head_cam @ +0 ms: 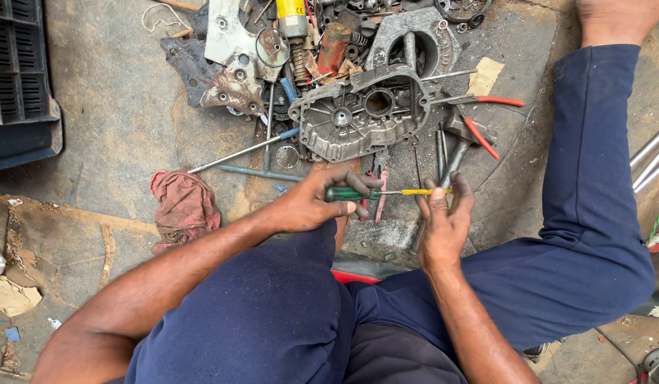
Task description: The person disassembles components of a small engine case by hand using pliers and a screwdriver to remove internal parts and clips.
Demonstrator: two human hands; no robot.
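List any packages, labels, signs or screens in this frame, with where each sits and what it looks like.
Yellow can: top centre in the parts pile, a cylinder with a yellow label carrying dark print, its top cut off by the frame.
Cardboard scrap: upper right on the ground, flat, tan, roughly rectangular, unprinted as far as shows.
No signs or screens are in view.

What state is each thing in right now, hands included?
left hand: closed around the green handle
right hand: fingers pinching the yellow end
screwdriver: held level between both hands
engine casing: lying open side up, untouched
red rag: crumpled on the floor
pliers: lying loose, red handles spread
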